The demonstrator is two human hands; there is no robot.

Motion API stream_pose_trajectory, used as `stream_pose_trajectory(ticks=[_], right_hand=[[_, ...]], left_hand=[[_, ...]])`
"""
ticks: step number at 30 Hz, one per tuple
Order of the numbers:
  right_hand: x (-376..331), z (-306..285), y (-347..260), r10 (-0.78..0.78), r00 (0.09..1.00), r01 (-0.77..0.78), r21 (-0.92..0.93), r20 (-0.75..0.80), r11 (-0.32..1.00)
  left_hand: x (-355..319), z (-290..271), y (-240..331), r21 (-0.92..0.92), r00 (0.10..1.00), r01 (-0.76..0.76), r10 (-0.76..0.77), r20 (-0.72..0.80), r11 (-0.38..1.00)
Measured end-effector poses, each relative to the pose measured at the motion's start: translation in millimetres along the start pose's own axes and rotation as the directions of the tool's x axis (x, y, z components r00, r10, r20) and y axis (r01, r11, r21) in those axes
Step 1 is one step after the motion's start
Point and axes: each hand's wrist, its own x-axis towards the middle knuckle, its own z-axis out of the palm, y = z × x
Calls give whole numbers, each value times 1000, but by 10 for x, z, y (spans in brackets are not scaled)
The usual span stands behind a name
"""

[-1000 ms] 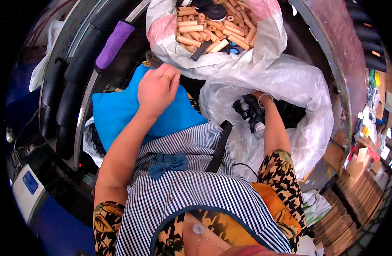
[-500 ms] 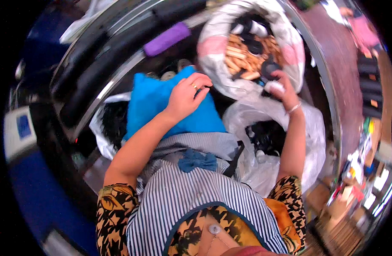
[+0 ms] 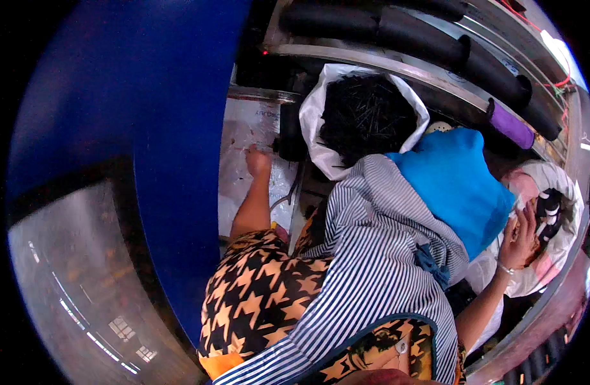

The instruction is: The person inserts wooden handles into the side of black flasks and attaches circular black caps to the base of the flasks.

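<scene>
At the left my left hand [image 3: 259, 160] reaches down over a pale, plastic-covered panel [image 3: 240, 115]. Its fingers look curled in, and whatever they hold is too small or hidden to make out. Far to the right, my right hand [image 3: 521, 240] has its fingers stretched apart over the near side of a white and pink woven sack [image 3: 567, 253]. Black and white pieces [image 3: 551, 208] show inside that sack. Between my hands a bright blue cloth [image 3: 461, 186] lies beside my striped apron [image 3: 372, 256].
A white bag [image 3: 314, 122] full of thin black pieces [image 3: 368, 115] stands ahead. Behind it runs a metal rail [image 3: 397, 64] with black padded rollers [image 3: 333, 22] and a purple roll [image 3: 510, 124]. A large blue panel [image 3: 179, 128] rises at the left.
My view and body have turned left. My left hand has left the blue cloth for the pale panel. The white and black piece in my right hand no longer shows there.
</scene>
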Motion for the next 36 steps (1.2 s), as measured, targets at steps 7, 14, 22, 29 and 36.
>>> stream_pose_trajectory(ticks=[7,14,22,29,36], right_hand=[[-213,-143,-254,91,986,-52,-259,142,964],[-524,-376,-409,324,907,-222,-350,267,910],[22,-135,-568,202,954,-168,-165,219,972],[1336,739,-1777,-442,877,426,121,189,897],[1280,950,-3000,-586,801,444,532,124,720]], left_hand=[[330,404,941,-133,833,-536,548,80,834],[1330,525,1736,-113,902,-363,379,206,925],[429,94,844,108,787,-617,609,98,780],[-222,-229,-528,-808,631,480,-774,46,343],[169,-1188,762,-838,908,308,-124,401,-450]])
